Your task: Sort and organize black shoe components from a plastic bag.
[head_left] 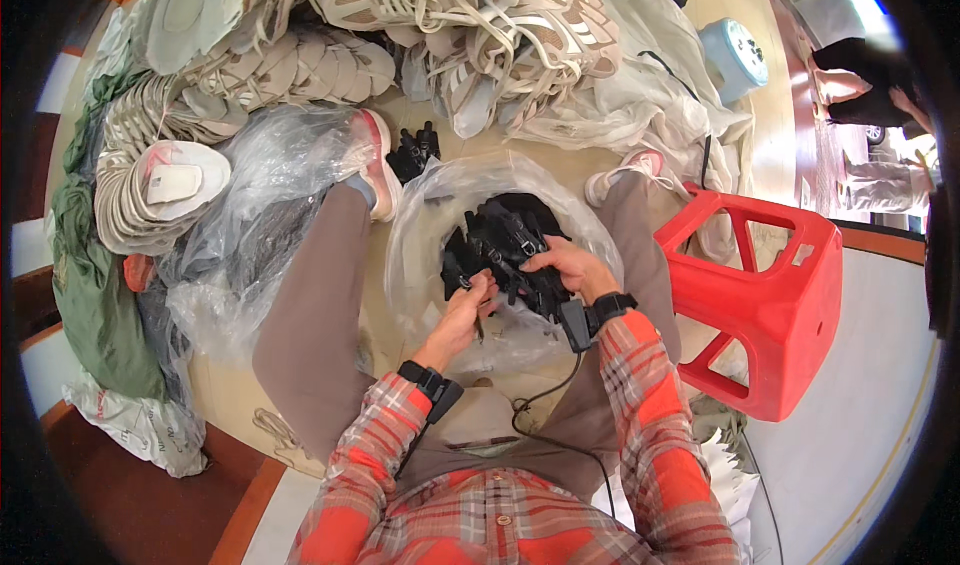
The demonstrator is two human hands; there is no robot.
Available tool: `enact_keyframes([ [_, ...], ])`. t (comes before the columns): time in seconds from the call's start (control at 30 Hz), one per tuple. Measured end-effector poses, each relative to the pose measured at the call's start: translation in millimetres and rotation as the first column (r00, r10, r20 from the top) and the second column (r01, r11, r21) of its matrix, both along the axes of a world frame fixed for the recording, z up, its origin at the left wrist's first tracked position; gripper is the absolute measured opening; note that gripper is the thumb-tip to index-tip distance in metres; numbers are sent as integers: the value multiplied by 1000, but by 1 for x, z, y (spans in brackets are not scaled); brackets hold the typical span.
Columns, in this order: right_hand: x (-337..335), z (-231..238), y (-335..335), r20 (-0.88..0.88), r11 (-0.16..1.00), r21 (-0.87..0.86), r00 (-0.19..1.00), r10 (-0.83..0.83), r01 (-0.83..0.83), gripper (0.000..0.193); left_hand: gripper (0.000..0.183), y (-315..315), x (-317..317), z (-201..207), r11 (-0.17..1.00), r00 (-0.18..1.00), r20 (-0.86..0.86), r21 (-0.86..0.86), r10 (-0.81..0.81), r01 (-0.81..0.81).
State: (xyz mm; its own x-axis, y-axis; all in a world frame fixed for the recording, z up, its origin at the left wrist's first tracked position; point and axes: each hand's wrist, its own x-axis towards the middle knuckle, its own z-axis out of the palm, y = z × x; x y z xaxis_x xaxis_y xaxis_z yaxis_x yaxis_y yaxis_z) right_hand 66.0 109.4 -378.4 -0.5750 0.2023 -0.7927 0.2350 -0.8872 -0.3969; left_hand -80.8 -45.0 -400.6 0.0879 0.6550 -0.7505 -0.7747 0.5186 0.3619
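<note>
Between my legs stands an open clear plastic bag (408, 250) with a pile of black straps with small metal buckles (500, 230) in it. My left hand (470, 305) is at the near left of the pile, its fingers closed by a black strap end; exactly what they pinch is too small to make out. On the right side of the pile, my right hand (572, 265) has thumb and fingers closed on a black buckled strap. Some fingers of both hands are hidden. Another small bunch of black straps (415, 150) lies on the floor beyond the bag.
Heaps of beige lace-up shoe uppers (540, 25) lie at the far side, with a curved stack of them (150, 195) at left. Crumpled clear plastic (240, 235) spreads beside my left leg. A red plastic stool (770, 295) lies tipped at right; a light-blue stool (735, 60) stands beyond.
</note>
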Motion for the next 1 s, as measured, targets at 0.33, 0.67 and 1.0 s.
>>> enact_keyframes([
  [0.33, -39, 80, -107, 529, 563, 708, 848, -23, -426, 57, 39, -7, 16, 76, 962, 985, 52, 212, 163, -171],
  [0.67, -26, 157, -171, -146, 717, 684, 988, -50, 137, 65, 21, -42, -6, 99, 935, 950, 184, 207, 251, -287],
  [1.0, 17, 228, -221, -11, 730, 683, 1000, 11, 0, 29, 18, -80, -6, 192, 887, 808, 469, 100, 357, -450],
])
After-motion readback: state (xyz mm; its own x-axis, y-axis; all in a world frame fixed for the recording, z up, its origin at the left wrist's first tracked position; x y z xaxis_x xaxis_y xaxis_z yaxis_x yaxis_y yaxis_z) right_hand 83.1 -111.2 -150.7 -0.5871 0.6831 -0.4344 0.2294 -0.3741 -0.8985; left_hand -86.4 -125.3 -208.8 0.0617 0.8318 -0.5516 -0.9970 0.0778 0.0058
